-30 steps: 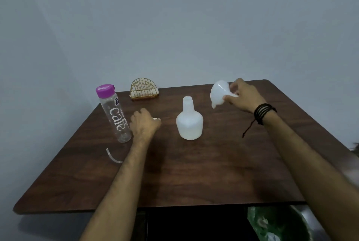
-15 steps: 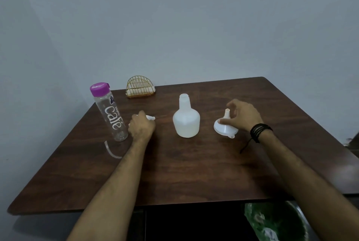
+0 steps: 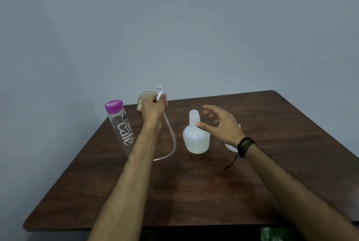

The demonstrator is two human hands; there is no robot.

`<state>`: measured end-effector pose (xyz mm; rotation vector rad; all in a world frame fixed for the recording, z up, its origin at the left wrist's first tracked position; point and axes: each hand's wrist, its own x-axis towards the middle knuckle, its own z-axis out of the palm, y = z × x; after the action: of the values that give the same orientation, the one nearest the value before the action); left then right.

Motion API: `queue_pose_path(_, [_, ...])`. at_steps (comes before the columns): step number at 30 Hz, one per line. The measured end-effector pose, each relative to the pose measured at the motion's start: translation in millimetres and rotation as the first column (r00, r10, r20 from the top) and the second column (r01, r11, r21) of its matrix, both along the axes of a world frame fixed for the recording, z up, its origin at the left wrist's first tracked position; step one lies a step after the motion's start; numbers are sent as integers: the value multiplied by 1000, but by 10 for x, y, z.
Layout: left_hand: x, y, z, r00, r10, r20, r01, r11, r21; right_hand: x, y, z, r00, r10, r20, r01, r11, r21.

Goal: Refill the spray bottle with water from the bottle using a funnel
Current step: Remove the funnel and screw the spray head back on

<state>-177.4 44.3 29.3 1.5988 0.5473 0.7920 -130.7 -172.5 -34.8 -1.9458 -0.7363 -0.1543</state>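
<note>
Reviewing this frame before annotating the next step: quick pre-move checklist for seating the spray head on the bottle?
1. Spray bottle upright, neck open: ok.
2. Left hand has the spray head gripped and lifted, its dip tube trailing to the table: ok.
3. Right hand ready to steady the bottle: not ok, fingers are spread and not touching it.
4. Funnel clear of the neck: ok, it sits on the table behind the right wrist.
5. Spray bottle already filled: cannot tell, the white plastic hides the level.
6. Water bottle capped and upright, out of the path: ok.
</note>
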Motion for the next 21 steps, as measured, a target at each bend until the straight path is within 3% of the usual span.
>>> queue_pose_path(4, [-67, -163, 532, 940, -195, 279, 273, 923, -272, -30, 138, 95, 1000, 7, 23, -8, 999, 35])
queue_pose_path(11, [-22, -285, 1213, 791, -205, 576, 421, 865, -271, -116, 251, 476, 982, 189, 12, -184, 940, 287])
queue_pose_path(14, [44, -307, 1341, 758, -190, 624, 429, 866, -258, -87, 273, 541, 980, 195, 35, -196, 928, 317])
queue_pose_path(21, [101, -286, 1317, 772, -161, 615, 398, 877, -269, 127, 185, 694, 1000, -15, 0, 13, 882, 472])
